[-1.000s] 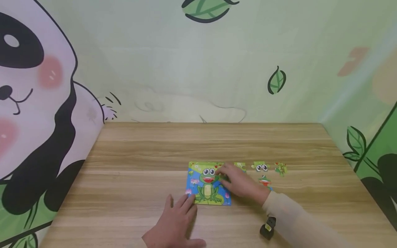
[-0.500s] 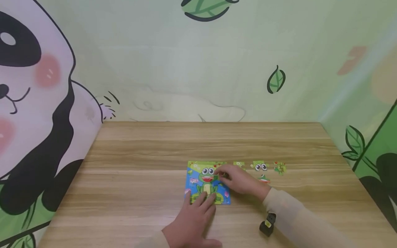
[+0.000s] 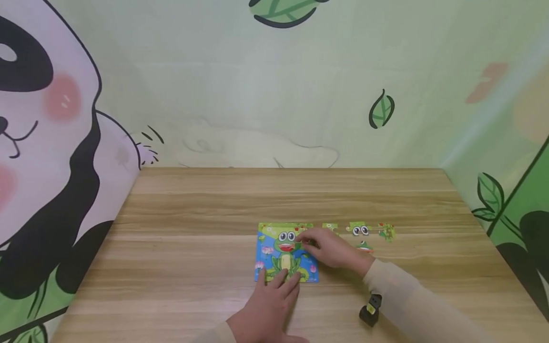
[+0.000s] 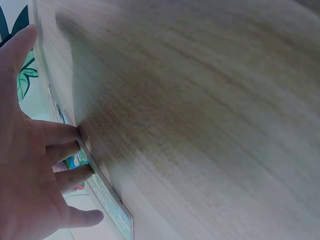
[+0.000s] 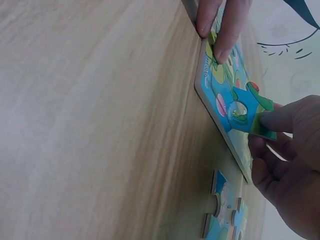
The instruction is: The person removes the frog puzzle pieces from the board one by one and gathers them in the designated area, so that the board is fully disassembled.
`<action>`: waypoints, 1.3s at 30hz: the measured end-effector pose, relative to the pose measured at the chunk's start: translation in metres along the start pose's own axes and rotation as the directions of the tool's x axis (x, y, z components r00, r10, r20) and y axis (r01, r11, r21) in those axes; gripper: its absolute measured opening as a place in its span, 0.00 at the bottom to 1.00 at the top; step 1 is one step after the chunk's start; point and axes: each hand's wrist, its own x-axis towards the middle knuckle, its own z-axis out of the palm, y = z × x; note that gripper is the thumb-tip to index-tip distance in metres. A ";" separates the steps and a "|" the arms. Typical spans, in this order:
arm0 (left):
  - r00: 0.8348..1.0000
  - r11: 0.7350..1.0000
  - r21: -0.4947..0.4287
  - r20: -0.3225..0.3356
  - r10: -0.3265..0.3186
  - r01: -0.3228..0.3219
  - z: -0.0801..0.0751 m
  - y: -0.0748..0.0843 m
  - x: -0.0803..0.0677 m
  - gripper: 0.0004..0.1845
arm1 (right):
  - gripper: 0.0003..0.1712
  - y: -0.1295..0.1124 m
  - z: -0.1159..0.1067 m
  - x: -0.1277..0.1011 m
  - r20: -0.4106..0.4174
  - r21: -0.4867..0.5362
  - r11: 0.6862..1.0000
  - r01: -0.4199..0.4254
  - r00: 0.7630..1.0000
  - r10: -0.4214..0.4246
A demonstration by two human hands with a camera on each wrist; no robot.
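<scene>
Left hand [image 3: 268, 305] further onto frog puzzle [image 3: 286, 252]; right hand [image 3: 332, 250] pinching piece [image 5: 252, 112]

1. The left hand [image 3: 268, 309] has slid from the table [image 3: 180, 247] beside the frog puzzle board's [image 3: 285, 252] near left corner onto the board's near edge, fingers now flat on its lower part.
2. The right hand [image 3: 332, 250], pinching a puzzle piece [image 5: 255, 117], has drawn slightly nearer the board's right edge.
</scene>
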 end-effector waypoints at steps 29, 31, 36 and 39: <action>1.000 0.995 0.097 -0.015 -0.010 0.011 0.001 0.004 -0.001 0.59 | 0.12 0.110 -0.093 -0.114 0.045 -0.058 0.970 -0.237 0.970 0.240; 1.000 0.995 0.094 -0.016 -0.011 0.012 0.001 0.004 -0.001 0.59 | 0.12 0.113 -0.091 -0.116 0.028 -0.074 0.967 -0.243 0.969 0.246; 0.999 0.997 0.075 -0.036 -0.001 0.003 0.003 0.004 -0.002 0.59 | 0.15 0.114 -0.093 -0.117 -0.052 -0.113 0.947 -0.299 0.954 0.295; 0.998 0.998 0.061 -0.062 0.002 0.002 0.004 -0.001 -0.010 0.58 | 0.18 0.105 -0.096 -0.111 -0.111 -0.113 0.930 -0.350 0.935 0.338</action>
